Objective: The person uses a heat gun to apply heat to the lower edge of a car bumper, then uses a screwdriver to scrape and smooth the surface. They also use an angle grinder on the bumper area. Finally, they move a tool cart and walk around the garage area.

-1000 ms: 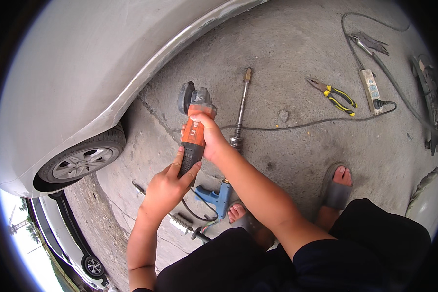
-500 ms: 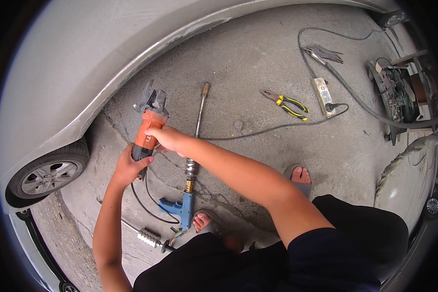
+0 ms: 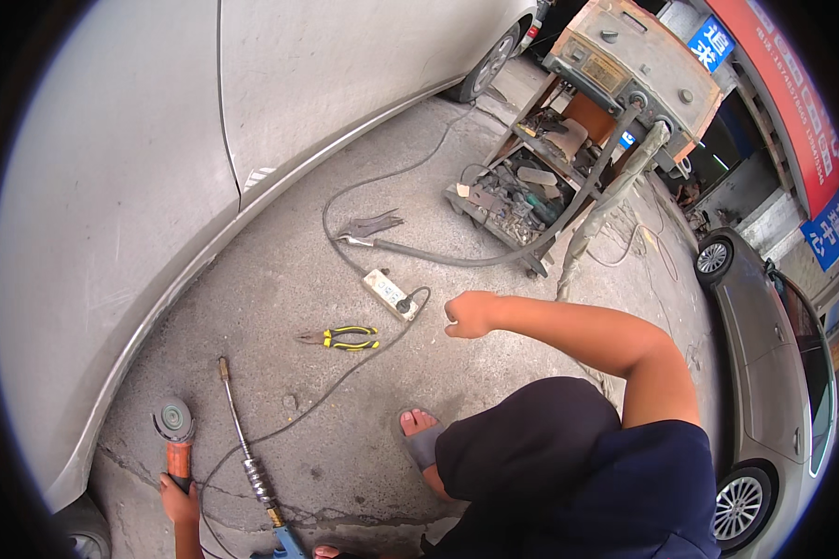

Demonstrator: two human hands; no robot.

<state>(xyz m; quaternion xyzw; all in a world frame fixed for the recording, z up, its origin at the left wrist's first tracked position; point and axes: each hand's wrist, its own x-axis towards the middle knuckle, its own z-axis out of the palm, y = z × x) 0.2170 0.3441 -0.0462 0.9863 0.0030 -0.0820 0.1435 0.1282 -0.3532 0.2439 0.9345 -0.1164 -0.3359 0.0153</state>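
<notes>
An orange angle grinder (image 3: 178, 456) is in my left hand (image 3: 179, 500), gripped by its dark lower body at the lower left. Its round disc (image 3: 171, 419) and guard point away from me. My right hand (image 3: 471, 315) is stretched out at the right with fingers curled, and nothing shows in it. Just left of that hand lies a white power strip (image 3: 382, 287) with a black plug (image 3: 404, 305) in its near end, a small gap apart. Yellow-and-black pliers (image 3: 340, 338) lie on the concrete nearer to me.
A slide-hammer rod with a blue pistol grip (image 3: 289, 543) lies right of the grinder. A clamp (image 3: 356, 240) on a thick cable rests beyond the power strip, before a wheeled welding machine (image 3: 625, 70). A pale car (image 3: 121, 186) borders the left; another car (image 3: 764, 326) stands right.
My right hand has let go of the grinder and swung right toward the power strip. My left hand keeps the grinder, whose disc now faces up. The view has turned right.
</notes>
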